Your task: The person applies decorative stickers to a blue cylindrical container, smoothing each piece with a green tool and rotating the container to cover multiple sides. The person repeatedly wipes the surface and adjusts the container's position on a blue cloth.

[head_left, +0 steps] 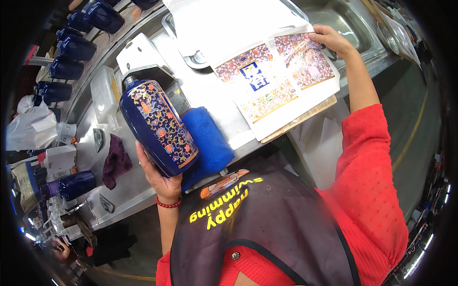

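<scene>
Head view: left hand [160, 178], red bead bracelet at the wrist, grips the dark blue bottle [160, 126] around its base end, thumb along the left side. Bottle is tilted over the worktop [129, 193], neck toward the upper left; a floral decal [167, 124] with gold edging covers the side facing up. Right hand [333, 42] pinches the upper right edge of a white printed sheet [245, 112] between thumb and fingers; sheet carries floral panels and lies just right of a blue towel [210, 138]. Towel is bunched close beside the bottle, at the worktop's near edge. Purple cloth [116, 162] lies crumpled left of the bottle. Metal sink [350, 21] beyond the right hand. More dark blue bottles [76, 49] stand in a row at upper left.
</scene>
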